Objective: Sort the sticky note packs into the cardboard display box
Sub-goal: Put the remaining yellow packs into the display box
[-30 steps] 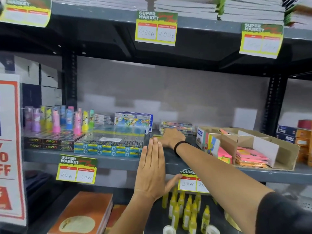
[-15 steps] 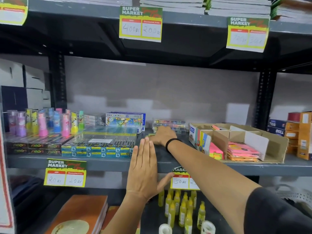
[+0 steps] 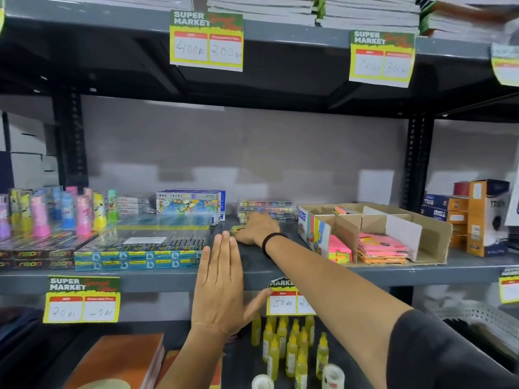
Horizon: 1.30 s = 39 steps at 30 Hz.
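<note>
A cardboard display box (image 3: 429, 234) with dividers sits on the middle shelf at the right. It holds pink and orange sticky note packs (image 3: 382, 247) and a pink and yellow stack (image 3: 339, 249). My right hand (image 3: 257, 227) reaches to the back of the shelf and lies palm down over a yellow sticky note pack (image 3: 237, 228), of which only an edge shows. Whether the fingers grip it I cannot tell. My left hand (image 3: 222, 282) is held flat and upright in front of the shelf edge, fingers together, holding nothing.
Blue pen boxes (image 3: 140, 248), neon boxes (image 3: 31, 256) and coloured tubes (image 3: 56, 211) fill the shelf's left. Crayon boxes (image 3: 191, 203) and flat colour cases (image 3: 266, 209) stand at the back. Orange boxes (image 3: 483, 217) sit far right. Yellow glue bottles (image 3: 289, 346) and notebooks (image 3: 118, 360) lie below.
The view has shifted a little to the right. Both hands stay about where they were, the right one still over the yellow pack.
</note>
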Motion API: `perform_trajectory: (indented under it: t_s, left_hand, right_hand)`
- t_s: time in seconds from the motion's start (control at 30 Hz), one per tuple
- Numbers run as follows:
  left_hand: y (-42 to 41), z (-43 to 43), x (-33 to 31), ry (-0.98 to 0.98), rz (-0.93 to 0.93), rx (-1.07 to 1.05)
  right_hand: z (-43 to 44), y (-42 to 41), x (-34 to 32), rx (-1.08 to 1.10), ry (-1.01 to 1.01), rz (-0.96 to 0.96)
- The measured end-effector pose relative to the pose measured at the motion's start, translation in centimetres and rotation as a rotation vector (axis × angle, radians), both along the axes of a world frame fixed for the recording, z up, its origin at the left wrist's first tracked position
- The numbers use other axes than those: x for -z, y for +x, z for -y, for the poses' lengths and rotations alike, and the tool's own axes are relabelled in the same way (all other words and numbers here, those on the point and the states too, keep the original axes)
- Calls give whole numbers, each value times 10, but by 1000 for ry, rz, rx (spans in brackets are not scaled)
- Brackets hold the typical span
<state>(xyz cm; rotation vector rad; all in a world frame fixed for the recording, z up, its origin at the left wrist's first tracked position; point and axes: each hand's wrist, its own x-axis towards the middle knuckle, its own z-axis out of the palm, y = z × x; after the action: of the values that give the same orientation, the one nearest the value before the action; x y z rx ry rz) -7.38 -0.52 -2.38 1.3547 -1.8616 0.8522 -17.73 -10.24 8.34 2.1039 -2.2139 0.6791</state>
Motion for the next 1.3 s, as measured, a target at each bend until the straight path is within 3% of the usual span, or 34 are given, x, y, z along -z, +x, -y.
perform_trajectory:
  t_s: [0.47, 0.73, 0.87, 1.03, 1.3]
  left_hand:
    - [0, -1, 0, -2, -4, 4]
    - [-1, -3, 0, 4, 4, -20]
    - [-1, -4, 2, 8, -8, -5]
    - [-1, -4, 3, -2, -7, -9]
    - [-2, -6, 1, -2, -21, -3]
  right_hand:
    - [-35, -18, 1, 2, -168, 171]
    - [-80, -28, -13, -65, -491, 3]
    - [-107, -50, -35, -68, -692, 89]
    - [-131, -103, -53, 43, -831, 222]
    - [-145, -177, -32, 262, -771, 340]
